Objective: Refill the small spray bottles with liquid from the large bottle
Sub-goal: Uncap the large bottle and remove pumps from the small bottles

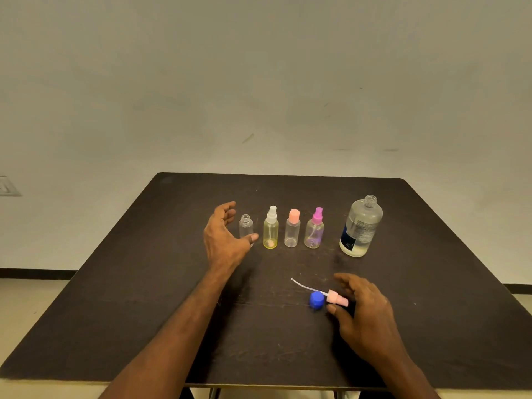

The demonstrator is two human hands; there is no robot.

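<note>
Nothing on the table could really be read. The large bottle (361, 226) carried a label (357, 233), dark blue at its lower part and pale above, with rows of small print too blurred to make out. The small bottles bore no lettering that showed.

A single head-worn wide-angle view looked forward and down across the dark tabletop (431, 326) toward a plain wall (259, 82). It sat near, with both forearms entering from the bottom edge.
</note>
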